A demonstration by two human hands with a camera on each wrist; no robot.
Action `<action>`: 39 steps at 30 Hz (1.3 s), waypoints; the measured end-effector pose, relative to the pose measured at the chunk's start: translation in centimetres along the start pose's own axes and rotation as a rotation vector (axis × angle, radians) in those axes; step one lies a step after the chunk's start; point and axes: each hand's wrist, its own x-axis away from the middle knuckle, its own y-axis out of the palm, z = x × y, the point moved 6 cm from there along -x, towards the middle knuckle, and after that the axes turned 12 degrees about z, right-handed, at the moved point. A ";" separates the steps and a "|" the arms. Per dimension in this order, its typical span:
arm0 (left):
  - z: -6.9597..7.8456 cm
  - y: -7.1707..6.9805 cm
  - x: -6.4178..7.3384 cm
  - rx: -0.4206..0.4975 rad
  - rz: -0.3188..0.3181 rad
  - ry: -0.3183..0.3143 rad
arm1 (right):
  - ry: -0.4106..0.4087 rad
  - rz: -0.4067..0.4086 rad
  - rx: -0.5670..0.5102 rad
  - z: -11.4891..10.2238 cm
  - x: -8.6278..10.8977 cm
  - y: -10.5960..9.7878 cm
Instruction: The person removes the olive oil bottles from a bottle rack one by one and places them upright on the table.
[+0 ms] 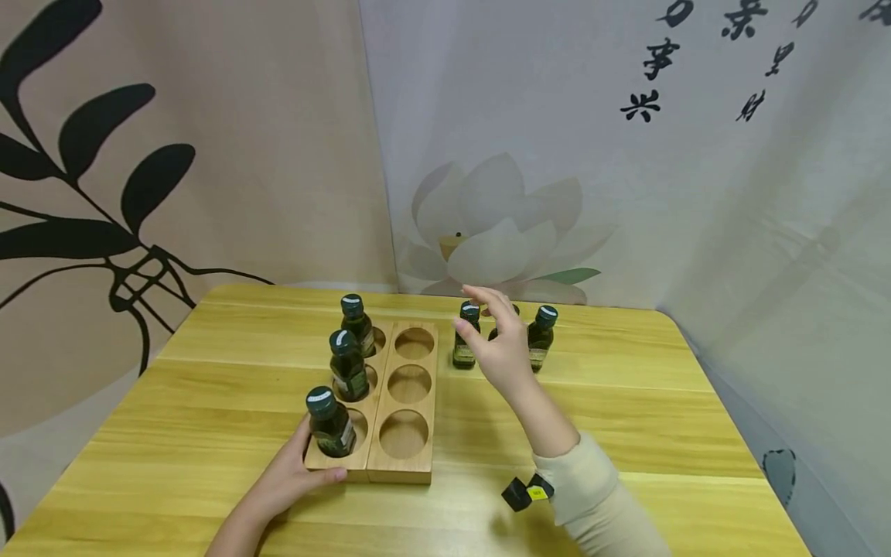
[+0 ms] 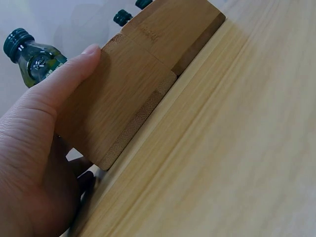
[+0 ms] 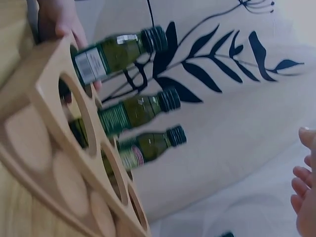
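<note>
My left hand (image 1: 288, 472) grips the near left corner of a wooden bottle rack (image 1: 400, 473), the thumb on its front face in the left wrist view. Three small dark green glass bottles with green caps stand in the rack's left row: a near bottle (image 1: 332, 432), a middle bottle (image 1: 349, 377) and a far bottle (image 1: 357, 329). The right row's round holes show bare wood. In the air right of the rack, my right hand (image 1: 506, 356) has its fingers apart and holds nothing. Behind it stand a left bottle (image 1: 464, 354), a right bottle (image 1: 540, 339) and a third, mostly hidden.
A wood-grain table (image 1: 599, 441) carries everything. Behind it hangs a printed cloth (image 1: 292, 155) with dark leaves, a lotus and written characters. A black device with a yellow label (image 1: 537, 492) sits at my right wrist, beside the cream sleeve (image 1: 592, 487).
</note>
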 end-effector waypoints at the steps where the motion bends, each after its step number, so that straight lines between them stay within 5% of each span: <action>1: 0.0 0.0 0.0 0.001 0.000 0.000 | -0.011 -0.004 -0.015 0.2 0.2 0.4; 7: 0.0 0.0 -0.1 0.001 0.001 -0.006 | -0.060 -0.044 -0.085 1.2 1.4 2.5; 26: 0.2 0.0 -0.1 0.026 -0.001 0.017 | -0.090 -0.253 -0.151 -1.4 5.7 8.7; 39: 0.3 0.0 0.0 0.036 -0.005 0.002 | 0.008 -0.362 -0.172 -1.3 8.2 11.7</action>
